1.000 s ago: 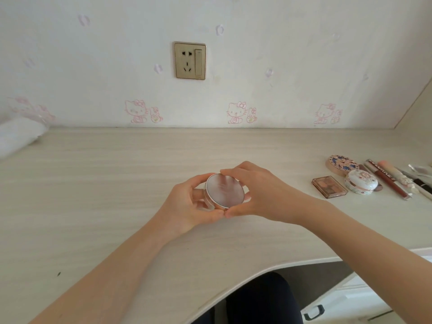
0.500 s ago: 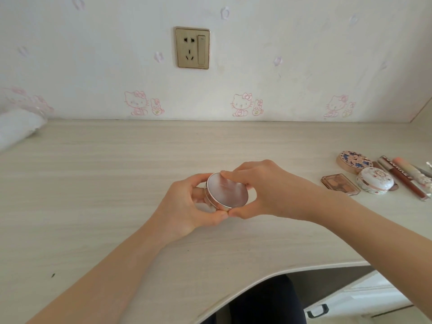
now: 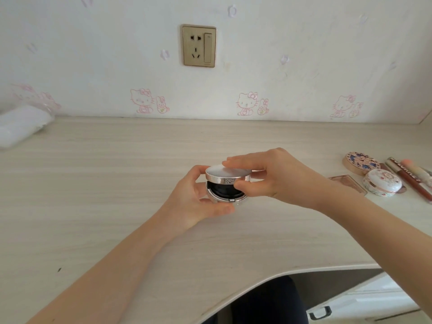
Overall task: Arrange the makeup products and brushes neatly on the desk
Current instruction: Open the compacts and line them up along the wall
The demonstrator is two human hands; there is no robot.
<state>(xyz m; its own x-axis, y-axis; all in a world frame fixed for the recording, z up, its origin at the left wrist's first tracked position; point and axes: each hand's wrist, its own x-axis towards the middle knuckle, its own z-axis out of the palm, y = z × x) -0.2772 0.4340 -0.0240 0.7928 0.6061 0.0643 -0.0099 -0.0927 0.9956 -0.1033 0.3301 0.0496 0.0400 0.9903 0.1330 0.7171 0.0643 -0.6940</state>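
Note:
A round silver compact (image 3: 228,177) is held above the middle of the desk (image 3: 117,183). Its lid is lifted partway and a dark inside shows under it. My left hand (image 3: 196,202) cups the base from the left and below. My right hand (image 3: 268,176) grips the lid, fingers on top and thumb at the front edge. At the right of the desk lie a blue-patterned round compact (image 3: 361,163), a white floral round case (image 3: 383,185), a small brown palette (image 3: 348,185) partly behind my right wrist, a dark red lip-gloss tube (image 3: 409,180) and a pink-tipped brush (image 3: 418,170).
A white bundle in clear plastic (image 3: 21,127) lies at the desk's far left by the wall. A wall socket (image 3: 199,46) sits above the desk. The desk's front edge curves inward at lower right, above a white drawer with a dark handle (image 3: 320,312).
The compact was shut and tilted toward me; now it is level and its lid is raised partway by my right hand. The view has shifted slightly.

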